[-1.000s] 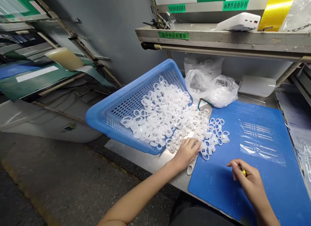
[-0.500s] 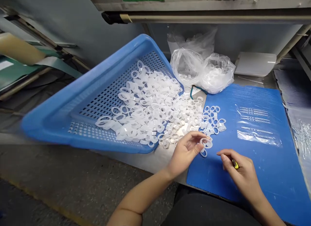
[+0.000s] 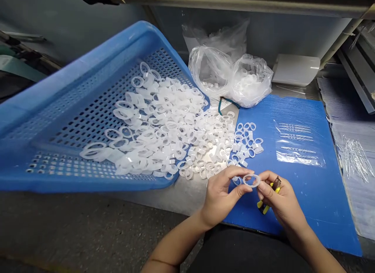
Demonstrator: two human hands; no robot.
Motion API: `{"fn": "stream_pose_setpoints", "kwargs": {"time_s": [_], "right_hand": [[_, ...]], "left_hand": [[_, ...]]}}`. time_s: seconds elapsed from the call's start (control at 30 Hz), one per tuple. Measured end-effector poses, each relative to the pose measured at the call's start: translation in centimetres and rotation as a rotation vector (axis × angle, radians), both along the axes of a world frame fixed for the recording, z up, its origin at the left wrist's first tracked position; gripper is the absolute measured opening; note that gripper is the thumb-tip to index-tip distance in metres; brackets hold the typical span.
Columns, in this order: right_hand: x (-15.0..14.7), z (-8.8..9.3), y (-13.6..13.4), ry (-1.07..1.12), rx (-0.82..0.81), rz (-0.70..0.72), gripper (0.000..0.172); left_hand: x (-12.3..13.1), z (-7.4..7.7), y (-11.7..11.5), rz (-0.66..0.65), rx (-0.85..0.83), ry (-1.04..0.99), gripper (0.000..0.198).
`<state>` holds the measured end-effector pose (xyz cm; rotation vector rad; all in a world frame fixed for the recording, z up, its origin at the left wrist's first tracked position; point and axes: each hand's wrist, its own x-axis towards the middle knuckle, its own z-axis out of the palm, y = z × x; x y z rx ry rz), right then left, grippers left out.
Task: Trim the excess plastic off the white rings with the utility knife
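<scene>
Over the blue mat (image 3: 322, 210), the nearly closed left hand (image 3: 218, 196) and right hand (image 3: 281, 198) pinch a translucent plastic ring (image 3: 252, 180) between their fingertips, raised clear of the heap, while yellow-handled snips (image 3: 265, 206) sit tucked in the right palm, leaving those fingers free.

the basket (image 3: 88, 61) is bright blue, its floor patterned with rows of small holes; the rings (image 3: 164, 136) are milky, translucent white; the single ring (image 3: 251, 180) shows the same white; the mat (image 3: 322, 210) is deeper blue; the pliers (image 3: 263, 206) are yellow and black; the bags (image 3: 249, 81) are clear.
</scene>
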<state>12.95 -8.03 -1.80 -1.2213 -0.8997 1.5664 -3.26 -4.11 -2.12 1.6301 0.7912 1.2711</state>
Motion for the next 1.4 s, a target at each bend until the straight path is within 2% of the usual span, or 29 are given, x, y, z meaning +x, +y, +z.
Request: {"fn": "stream_pose_setpoints", "kwargs": {"time_s": [0.13, 0.23, 0.53, 0.87, 1.0, 1.1, 1.17, 1.33, 1.4], "right_hand": [[0.0, 0.0, 0.1, 0.030, -0.030, -0.021, 0.033], [0.0, 0.0, 0.1, 0.059, -0.041, -0.032, 0.033], [0.1, -0.1, -0.1, 0.092, -0.046, -0.018, 0.032], [0.5, 0.3, -0.6, -0.017, 0.029, 0.010, 0.035], [0.4, 0.2, -0.5, -0.039, 0.026, 0.008, 0.036], [0.4, 0.5, -0.5, -0.116, 0.082, 0.010, 0.034], [0.5, 1.0, -0.6, -0.213, 0.140, 0.019, 0.031], [0.9, 2.2, -0.8, -0.467, 0.281, 0.084, 0.023], [0.9, 2.6, -0.9, -0.558, 0.325, 0.152, 0.025]], "left_hand": [[-0.1, 0.1, 0.3, 0.011, 0.203, 0.085, 0.031], [-0.1, 0.3, 0.5, -0.003, 0.296, 0.125, 0.032], [0.0, 0.9, 0.6, 0.005, 0.344, 0.193, 0.030], [-0.1, 0.9, 0.8, 0.012, 0.399, 0.200, 0.031], [-0.2, 0.9, 0.9, -0.014, 0.437, 0.232, 0.032], [-0.1, 0.9, 0.8, -0.061, 0.484, 0.257, 0.034], [-0.1, 0.8, 0.6, -0.093, 0.410, 0.251, 0.032], [0.1, 0.4, -0.1, -0.152, -0.150, -0.038, 0.023], [0.1, 0.4, -0.2, -0.157, -0.251, -0.139, 0.022]]}}
